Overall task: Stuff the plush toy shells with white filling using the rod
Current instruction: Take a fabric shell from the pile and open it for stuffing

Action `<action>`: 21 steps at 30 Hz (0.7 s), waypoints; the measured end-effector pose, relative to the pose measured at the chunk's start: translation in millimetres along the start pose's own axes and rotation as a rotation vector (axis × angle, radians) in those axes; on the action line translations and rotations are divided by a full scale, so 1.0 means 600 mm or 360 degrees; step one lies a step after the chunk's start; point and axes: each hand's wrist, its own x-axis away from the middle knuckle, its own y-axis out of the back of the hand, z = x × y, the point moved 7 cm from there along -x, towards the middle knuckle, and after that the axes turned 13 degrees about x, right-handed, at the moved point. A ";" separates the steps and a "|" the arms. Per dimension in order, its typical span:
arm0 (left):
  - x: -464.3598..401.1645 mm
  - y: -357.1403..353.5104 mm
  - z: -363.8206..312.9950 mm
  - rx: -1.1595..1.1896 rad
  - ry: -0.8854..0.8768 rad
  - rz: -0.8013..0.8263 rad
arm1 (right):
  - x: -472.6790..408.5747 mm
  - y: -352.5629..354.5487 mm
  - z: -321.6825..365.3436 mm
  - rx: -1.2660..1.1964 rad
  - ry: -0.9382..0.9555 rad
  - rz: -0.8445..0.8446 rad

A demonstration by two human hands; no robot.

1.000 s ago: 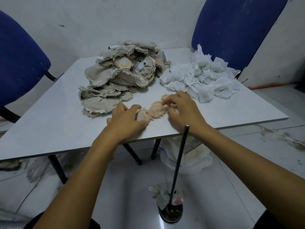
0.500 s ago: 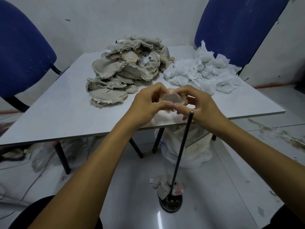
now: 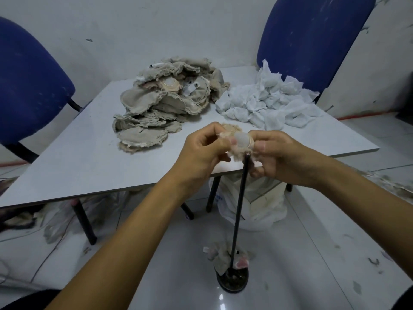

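Both hands hold one small tan plush shell in the air in front of the table's near edge. My left hand pinches its left side, and my right hand pinches its right side, where a white patch of filling shows. The top of a black upright rod stands just under the shell; the rod rises from a round base on the floor. A heap of flat grey-beige shells lies on the table, with a pile of white filling bundles to its right.
The grey table has black legs. Blue chairs stand at the far left and far right. A white plastic bag sits under the table. A small finished plush lies by the rod's base on the glossy tiled floor.
Both hands picked the tan shell up off the table and brought it toward me, to just above the rod's tip. White filling now shows at the shell's right side.
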 end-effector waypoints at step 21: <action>0.094 -0.053 -0.016 -0.2065 -0.1425 0.0236 | 0.079 -0.024 0.045 0.2153 0.1034 -0.0722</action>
